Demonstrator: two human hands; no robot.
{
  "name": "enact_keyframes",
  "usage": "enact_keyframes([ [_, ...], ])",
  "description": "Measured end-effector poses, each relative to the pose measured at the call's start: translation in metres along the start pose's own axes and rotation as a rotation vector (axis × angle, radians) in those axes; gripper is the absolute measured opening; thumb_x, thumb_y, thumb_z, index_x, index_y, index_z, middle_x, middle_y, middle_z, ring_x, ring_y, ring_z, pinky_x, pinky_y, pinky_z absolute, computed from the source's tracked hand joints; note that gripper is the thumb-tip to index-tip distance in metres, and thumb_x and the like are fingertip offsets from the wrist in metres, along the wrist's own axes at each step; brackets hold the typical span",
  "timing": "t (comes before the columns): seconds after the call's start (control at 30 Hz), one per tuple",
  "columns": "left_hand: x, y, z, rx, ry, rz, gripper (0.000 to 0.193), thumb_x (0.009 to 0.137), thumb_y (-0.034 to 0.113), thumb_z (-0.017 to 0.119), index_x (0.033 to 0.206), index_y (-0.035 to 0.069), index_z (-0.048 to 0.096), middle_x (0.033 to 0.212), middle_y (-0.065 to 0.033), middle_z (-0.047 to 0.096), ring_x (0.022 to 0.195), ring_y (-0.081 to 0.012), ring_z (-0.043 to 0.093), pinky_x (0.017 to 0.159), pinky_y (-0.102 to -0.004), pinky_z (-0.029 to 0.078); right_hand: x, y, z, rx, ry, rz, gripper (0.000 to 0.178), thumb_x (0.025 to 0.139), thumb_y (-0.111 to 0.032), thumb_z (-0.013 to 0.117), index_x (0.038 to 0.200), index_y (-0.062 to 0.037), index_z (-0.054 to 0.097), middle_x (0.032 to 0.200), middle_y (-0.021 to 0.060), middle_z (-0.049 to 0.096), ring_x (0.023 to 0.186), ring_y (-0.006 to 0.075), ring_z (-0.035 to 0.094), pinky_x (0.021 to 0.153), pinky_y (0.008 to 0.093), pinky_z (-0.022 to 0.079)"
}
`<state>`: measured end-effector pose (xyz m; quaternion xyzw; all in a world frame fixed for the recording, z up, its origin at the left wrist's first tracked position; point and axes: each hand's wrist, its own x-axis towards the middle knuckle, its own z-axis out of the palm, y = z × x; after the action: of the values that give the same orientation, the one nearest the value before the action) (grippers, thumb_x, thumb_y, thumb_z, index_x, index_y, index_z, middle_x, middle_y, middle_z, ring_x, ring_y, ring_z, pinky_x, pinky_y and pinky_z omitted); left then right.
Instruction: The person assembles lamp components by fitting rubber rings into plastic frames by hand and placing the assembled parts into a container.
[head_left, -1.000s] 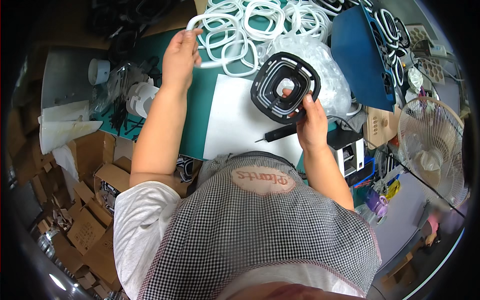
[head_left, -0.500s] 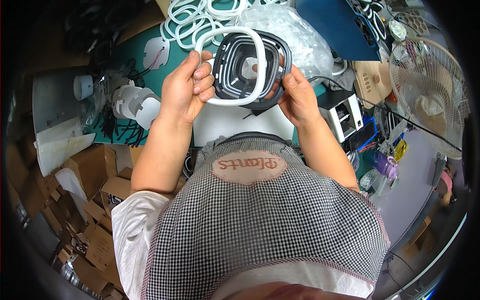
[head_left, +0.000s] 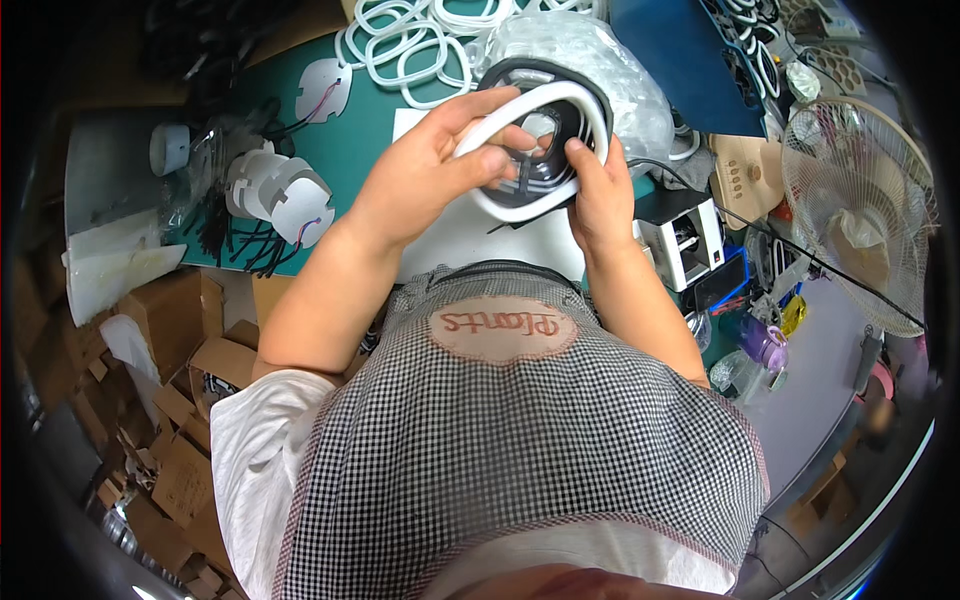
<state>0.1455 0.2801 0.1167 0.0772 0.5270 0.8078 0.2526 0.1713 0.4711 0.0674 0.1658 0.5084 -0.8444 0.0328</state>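
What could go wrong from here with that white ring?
The white ring could end up crooked: it lies across the black frame, and I can't tell whether it's seated. The left hand reaches over the ring's opening, so it might get pinched between the two.

One held frame [head_left: 567, 122], one fan [head_left: 858, 205]

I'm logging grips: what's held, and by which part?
The left hand holds the white ring by its left side; the right hand holds the black frame by its right side.
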Motion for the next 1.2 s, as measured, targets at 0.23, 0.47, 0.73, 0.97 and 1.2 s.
enact_keyframes([
  [0.23, -0.016, -0.036, 0.024, 0.019, 0.058, 0.021, 0.038, 0.099, 0.020, 0.045, 0.129, -0.003, 0.040, 0.099, -0.0095, 0.059, 0.096, -0.0185, 0.058, 0.097, -0.0349, 0.042, 0.006, 0.007, 0.005, 0.198, 0.107, 0.019, 0.027, 0.095, -0.018, 0.052, 0.117, -0.0034, 0.046, 0.098, 0.0112, 0.063, 0.087, 0.0190, 0.063, 0.076, 0.0315, 0.054],
  [0.47, 0.005, 0.016, -0.015, -0.143, 0.278, 0.023, 0.024, 0.099, 0.022, 0.047, 0.110, 0.001, 0.050, 0.068, 0.0019, 0.041, 0.051, -0.0053, 0.035, 0.045, -0.0205, 0.038, 0.003, 0.000, -0.006, 0.037, -0.249, -0.076, 0.088, 0.075, -0.075, 0.050, 0.122, 0.0000, 0.049, 0.098, 0.0080, 0.063, 0.092, 0.0162, 0.062, 0.082, 0.0309, 0.053],
  [0.73, 0.011, 0.028, 0.006, 0.404, 0.140, -0.131, 0.023, 0.093, 0.021, 0.059, 0.102, 0.001, 0.054, 0.072, 0.0005, 0.057, 0.048, -0.0032, 0.045, 0.040, -0.0194, 0.035, -0.006, -0.012, -0.012, -0.217, -0.463, -0.011, 0.096, 0.062, -0.039, 0.088, 0.134, 0.0024, 0.040, 0.114, 0.0089, 0.060, 0.103, 0.0167, 0.059, 0.090, 0.0308, 0.048],
  [0.97, 0.009, 0.028, -0.012, 0.226, 0.167, -0.078, 0.027, 0.092, 0.021, 0.059, 0.107, 0.000, 0.052, 0.070, 0.0003, 0.056, 0.045, -0.0040, 0.043, 0.038, -0.0198, 0.035, -0.002, -0.008, -0.024, -0.034, -0.401, 0.061, 0.061, 0.093, -0.044, 0.056, 0.131, 0.0021, 0.043, 0.112, 0.0112, 0.062, 0.098, 0.0177, 0.062, 0.084, 0.0301, 0.051],
  [1.2, 0.000, 0.004, -0.006, 0.465, 0.412, -0.148, 0.051, 0.080, 0.026, 0.074, 0.119, -0.002, 0.055, 0.079, -0.0023, 0.062, 0.058, -0.0058, 0.051, 0.047, -0.0222, 0.042, -0.012, -0.010, 0.005, 0.516, -0.276, 0.023, 0.042, 0.101, -0.023, 0.038, 0.139, -0.0063, 0.031, 0.133, 0.0222, 0.048, 0.123, 0.0354, 0.049, 0.104, 0.0495, 0.040],
])
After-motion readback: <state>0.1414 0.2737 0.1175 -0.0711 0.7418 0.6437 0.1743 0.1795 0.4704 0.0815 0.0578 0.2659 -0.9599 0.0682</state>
